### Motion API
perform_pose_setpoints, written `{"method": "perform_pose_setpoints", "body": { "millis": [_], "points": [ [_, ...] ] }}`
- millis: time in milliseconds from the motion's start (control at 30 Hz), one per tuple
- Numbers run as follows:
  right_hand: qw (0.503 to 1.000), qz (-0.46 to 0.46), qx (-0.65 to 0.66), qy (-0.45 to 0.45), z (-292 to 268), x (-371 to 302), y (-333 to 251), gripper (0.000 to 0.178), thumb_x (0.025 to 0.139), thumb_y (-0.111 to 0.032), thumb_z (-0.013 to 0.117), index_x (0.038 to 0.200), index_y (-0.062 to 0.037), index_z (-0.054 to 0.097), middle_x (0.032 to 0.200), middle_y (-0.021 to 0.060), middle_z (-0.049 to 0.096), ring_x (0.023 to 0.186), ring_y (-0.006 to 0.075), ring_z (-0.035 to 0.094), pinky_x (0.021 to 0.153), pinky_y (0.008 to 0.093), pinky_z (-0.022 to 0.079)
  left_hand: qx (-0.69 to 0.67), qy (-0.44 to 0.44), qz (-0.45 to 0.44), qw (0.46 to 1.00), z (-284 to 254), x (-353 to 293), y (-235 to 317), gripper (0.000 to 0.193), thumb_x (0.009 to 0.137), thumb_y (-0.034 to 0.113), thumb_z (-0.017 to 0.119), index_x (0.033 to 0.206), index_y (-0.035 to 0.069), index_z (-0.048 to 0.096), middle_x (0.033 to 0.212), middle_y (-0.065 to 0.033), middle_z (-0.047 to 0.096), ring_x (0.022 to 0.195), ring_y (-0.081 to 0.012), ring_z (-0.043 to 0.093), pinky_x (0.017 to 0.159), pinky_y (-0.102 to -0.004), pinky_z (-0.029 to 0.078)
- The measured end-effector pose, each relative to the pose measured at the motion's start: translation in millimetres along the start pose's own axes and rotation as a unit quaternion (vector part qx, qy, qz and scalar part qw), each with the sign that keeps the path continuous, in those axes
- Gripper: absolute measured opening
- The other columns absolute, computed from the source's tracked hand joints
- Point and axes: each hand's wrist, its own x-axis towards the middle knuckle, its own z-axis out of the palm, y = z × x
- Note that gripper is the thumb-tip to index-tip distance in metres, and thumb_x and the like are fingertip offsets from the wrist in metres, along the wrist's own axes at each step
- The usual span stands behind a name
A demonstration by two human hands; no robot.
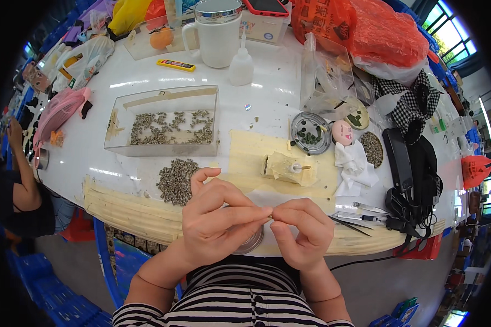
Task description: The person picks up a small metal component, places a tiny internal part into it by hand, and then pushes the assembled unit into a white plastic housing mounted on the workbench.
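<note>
1. We are seeing the left hand [215,218] pinching a small piece [270,217] between thumb and forefinger, its outer fingers lifting away.
2. The right hand [305,229] is meeting it, thumb and forefinger closing on the same piece, whose kind we are not managing to tell.
3. The piece is sitting above the near table edge, right of a pile of small grey pieces [178,181] and nearer than a tape-wrapped block [292,166].
4. On the far left, a clear box [161,150] is holding more grey pieces.
5. On the far right, a red plastic bag [324,24] is carrying large dark printed characters.
6. At far centre, a yellow cutter [175,65] is bearing a printed label, too small for reading; a white mug [218,41] is standing beyond it.
7. On the right, a pink round lid [342,132] is showing a small printed mark.
</note>
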Motion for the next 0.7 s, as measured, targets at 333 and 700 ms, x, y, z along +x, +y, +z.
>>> {"method": "perform_pose_setpoints", "body": {
  "millis": [333,700],
  "points": [
    [0.998,-0.024,-0.032,0.043,2.5,-2.0,-0.8,0.020,0.073,-0.006,0.083,0.088,-0.0028,0.070,0.078,0.0067,0.065,0.064,0.0194,0.061,0.056,0.0267,0.047,0.034,-0.002,0.026,0.999,5.0,1.7,3.3,0.024,0.069,0.008,0.081,0.090,0.019,0.077,0.080,0.0076,0.065,0.071,-0.0094,0.060,0.096,-0.0426,0.033],
    [0.999,-0.022,-0.035,0.028,0.9,-3.3,-4.4,0.024,0.075,-0.005,0.081,0.098,-0.0018,0.074,0.083,0.0092,0.069,0.068,0.0189,0.065,0.059,0.0279,0.052,0.006,0.004,0.018,1.000,1.0,-0.8,0.3,0.024,0.070,0.010,0.082,0.092,0.018,0.077,0.082,0.0072,0.065,0.072,-0.0092,0.060,0.097,-0.0415,0.032]
  ]
}}
